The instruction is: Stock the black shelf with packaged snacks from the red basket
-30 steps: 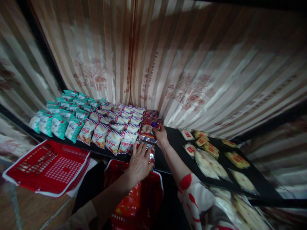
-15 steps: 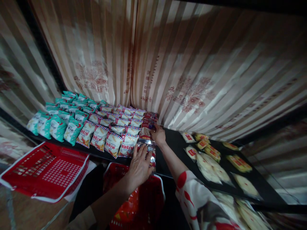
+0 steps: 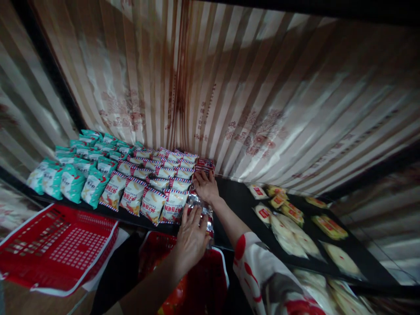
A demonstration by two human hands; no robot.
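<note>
A narrow column of shiny dark red packets (image 3: 204, 165) lies on the black shelf, beside rows of white snack bags with striped edges (image 3: 151, 204). My right hand (image 3: 206, 187) rests palm down over the middle of that column, its fingers stretched toward the back. Nearer the shelf's front edge, my left hand (image 3: 192, 234) lies on the front packets with fingers extended and slightly apart. Neither hand is wrapped round a packet. The hands hide much of the packets beneath them.
Teal snack bags (image 3: 71, 183) fill the shelf's left end. Flat, pale packages (image 3: 288, 232) and yellow packs (image 3: 329, 226) lie to the right. One red basket (image 3: 62, 245) stands at lower left; another red basket (image 3: 218, 273) sits below my hands. A striped curtain (image 3: 256, 87) hangs behind.
My right hand has shifted slightly left and flattened over the packets, its fingers now extended. My left hand stays on the front packets. The view has moved slightly.
</note>
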